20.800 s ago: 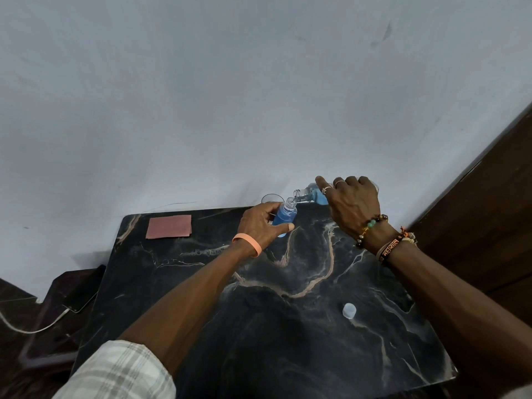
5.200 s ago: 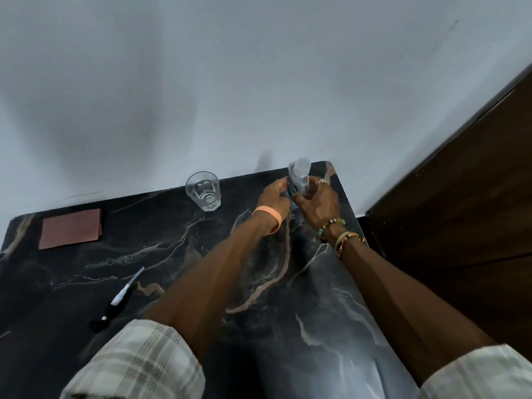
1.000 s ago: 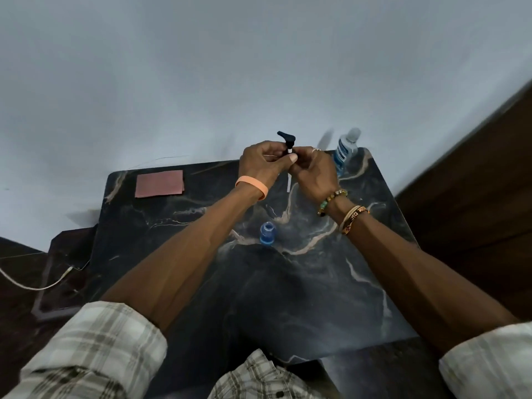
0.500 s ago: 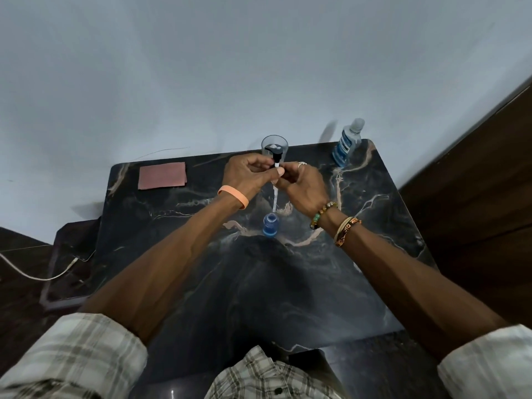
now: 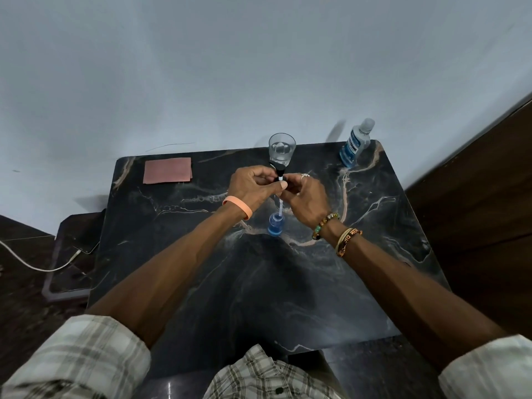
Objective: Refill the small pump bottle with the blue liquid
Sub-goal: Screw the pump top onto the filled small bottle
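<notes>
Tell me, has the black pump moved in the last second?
Yes. The pump has come down toward the small blue bottle; its tube, whose tip was earlier well above, now reaches the bottle's mouth.

The mouthwash bottle (image 5: 355, 146) at the far right corner of the marble table (image 5: 374, 283) has a blue label reading LISTERINE in white. The woven band (image 5: 347, 239) on the right wrist bears orange lettering, too small to read.
</notes>
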Tool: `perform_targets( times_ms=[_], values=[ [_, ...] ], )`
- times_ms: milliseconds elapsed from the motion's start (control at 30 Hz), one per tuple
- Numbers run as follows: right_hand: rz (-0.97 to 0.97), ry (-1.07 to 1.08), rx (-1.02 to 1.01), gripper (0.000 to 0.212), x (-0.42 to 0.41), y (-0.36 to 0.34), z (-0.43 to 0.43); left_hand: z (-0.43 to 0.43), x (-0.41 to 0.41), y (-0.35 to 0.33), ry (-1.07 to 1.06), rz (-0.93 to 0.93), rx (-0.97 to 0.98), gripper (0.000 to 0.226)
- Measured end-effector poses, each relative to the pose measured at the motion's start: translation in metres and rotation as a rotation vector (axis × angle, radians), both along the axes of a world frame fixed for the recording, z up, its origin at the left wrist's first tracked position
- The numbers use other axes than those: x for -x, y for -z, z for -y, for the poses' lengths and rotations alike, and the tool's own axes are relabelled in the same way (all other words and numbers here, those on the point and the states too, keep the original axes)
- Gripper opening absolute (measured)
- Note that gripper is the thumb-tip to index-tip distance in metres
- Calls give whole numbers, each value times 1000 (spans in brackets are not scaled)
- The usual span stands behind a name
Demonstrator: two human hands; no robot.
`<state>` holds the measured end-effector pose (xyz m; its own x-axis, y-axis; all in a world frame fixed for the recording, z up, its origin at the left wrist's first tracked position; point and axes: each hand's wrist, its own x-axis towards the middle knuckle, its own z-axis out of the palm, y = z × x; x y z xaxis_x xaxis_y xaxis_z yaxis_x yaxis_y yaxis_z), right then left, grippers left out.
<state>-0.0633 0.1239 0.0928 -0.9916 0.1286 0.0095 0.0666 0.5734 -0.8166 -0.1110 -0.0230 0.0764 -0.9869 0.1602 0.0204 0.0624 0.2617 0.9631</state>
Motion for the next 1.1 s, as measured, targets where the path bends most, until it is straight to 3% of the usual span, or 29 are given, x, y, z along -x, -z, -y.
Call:
perform_targets(
  times_ms=[333,1100],
  values=[
    [41,-20,-176,27,-11,28,0,4,-11,28,79,15,129,26],
    [40,-57,-166,23,-20,36,1,10,-21,29,87,29,71,30]
  ],
)
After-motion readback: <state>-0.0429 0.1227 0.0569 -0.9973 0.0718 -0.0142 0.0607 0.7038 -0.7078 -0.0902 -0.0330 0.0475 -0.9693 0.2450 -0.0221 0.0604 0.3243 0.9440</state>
